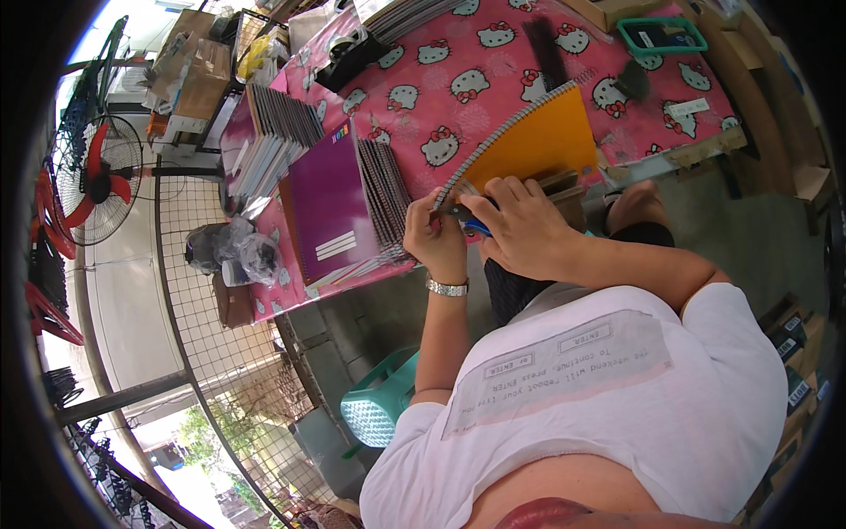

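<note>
A spiral-bound notebook with an orange cover point(551, 132) is tilted up at the table's near edge, its coil running along the left side. My left hand point(434, 236), with a metal watch at the wrist, pinches the lower end of the coil. In my right hand point(529, 225) is a pair of pliers point(473, 220) with blue and black handles, held against that same end of the coil. My fingers hide part of the pliers' jaws. Just left of my hands lies a stack of spiral notebooks with a purple cover point(326, 207) on top.
A pink cartoon-cat cloth covers the table point(441, 110). More stacked notebooks point(269, 145) stand at the left, near plastic-wrapped items point(242, 251). A black tape dispenser point(348, 60) and a teal tray point(661, 35) lie farther back. A green stool point(381, 406) and a fan point(99, 185) are at the left.
</note>
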The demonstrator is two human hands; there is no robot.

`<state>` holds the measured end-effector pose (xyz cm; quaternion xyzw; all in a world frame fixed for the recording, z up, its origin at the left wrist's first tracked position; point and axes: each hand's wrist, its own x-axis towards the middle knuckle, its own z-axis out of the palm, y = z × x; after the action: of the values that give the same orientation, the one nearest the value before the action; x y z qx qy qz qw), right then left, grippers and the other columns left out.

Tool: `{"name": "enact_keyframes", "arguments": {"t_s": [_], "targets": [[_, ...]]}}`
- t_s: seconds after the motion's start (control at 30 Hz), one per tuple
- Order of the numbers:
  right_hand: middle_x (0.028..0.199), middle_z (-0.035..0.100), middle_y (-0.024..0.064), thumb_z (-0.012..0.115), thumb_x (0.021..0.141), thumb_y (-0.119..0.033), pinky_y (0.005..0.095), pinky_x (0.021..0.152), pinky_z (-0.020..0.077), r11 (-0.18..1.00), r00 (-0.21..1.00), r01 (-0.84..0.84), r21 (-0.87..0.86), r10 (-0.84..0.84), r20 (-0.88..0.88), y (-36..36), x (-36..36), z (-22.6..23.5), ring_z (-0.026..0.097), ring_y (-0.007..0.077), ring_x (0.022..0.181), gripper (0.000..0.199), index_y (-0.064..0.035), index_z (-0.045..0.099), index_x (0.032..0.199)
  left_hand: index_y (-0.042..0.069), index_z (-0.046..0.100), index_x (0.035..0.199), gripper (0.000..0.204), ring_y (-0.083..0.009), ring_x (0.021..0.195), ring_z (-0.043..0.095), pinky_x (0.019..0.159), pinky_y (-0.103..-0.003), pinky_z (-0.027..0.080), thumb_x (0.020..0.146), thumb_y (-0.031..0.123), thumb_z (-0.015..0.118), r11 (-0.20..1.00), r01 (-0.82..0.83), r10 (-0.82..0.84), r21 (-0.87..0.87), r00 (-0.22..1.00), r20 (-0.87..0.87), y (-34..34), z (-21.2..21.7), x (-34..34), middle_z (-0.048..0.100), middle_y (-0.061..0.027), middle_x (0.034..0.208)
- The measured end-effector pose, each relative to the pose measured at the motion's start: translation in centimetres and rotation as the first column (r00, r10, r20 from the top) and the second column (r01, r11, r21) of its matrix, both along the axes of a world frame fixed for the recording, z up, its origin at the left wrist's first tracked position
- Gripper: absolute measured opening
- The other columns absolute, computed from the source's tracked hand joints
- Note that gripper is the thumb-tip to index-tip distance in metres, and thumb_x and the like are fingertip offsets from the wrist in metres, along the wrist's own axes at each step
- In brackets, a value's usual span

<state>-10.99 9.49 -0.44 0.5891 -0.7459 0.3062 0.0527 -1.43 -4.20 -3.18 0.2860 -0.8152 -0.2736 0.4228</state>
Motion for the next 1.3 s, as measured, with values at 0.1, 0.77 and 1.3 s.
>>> {"name": "enact_keyframes", "arguments": {"t_s": [0.1, 0.77, 1.3], "targets": [[0.104, 0.047, 0.0146, 0.073, 0.074, -0.024, 0.0416, 0.079, 0.0406, 0.999, 1.0, 0.016, 0.041, -0.015, -0.018, 0.2, -0.1, 0.2, 0.05, 0.0306, 0.092, 0.064, -0.0087, 0.044, 0.13, 0.002, 0.068, 0.092, 0.026, -0.0195, 0.069, 0.064, 0.059, -0.029, 0.052, 0.072, -0.014, 0.061, 1.0, -0.001, 0.001, -0.019, 1.0, -0.001, 0.0, 0.2, 0.0, 0.068, -0.0094, 0.085], [0.098, 0.056, 0.0125, 0.047, 0.09, -0.011, 0.0344, 0.078, 0.0505, 0.806, 0.108, -0.592, 0.025, 0.049, 0.993, -1.0, -3.3, 6.5, 0.06, 0.0202, 0.091, 0.039, 0.0025, 0.044, 0.126, 0.003, 0.069, 0.096, 0.021, -0.0174, 0.071, 0.064, 0.058, -0.029, 0.051, 0.077, -0.005, 0.072, 0.963, 0.03, -0.048, -0.267, 0.997, -0.064, -2.2, 4.3, 1.1, 0.067, -0.008, 0.084], [0.123, 0.066, 0.0129, 0.076, 0.076, -0.049, 0.0469, 0.095, 0.0462, 0.887, 0.971, -0.19, 0.421, 0.107, 0.213, -35.6, -3.0, 3.7, 0.06, 0.0326, 0.117, 0.057, -0.008, 0.069, 0.114, -0.004, 0.062, 0.107, 0.017, -0.0231, 0.079, 0.071, 0.06, -0.023, 0.061, 0.095, 0.007, 0.059, 0.801, -0.571, 0.564, 0.18, 0.622, -0.543, -15.7, 19.2, 17.5, 0.067, -0.0191, 0.099]]}}
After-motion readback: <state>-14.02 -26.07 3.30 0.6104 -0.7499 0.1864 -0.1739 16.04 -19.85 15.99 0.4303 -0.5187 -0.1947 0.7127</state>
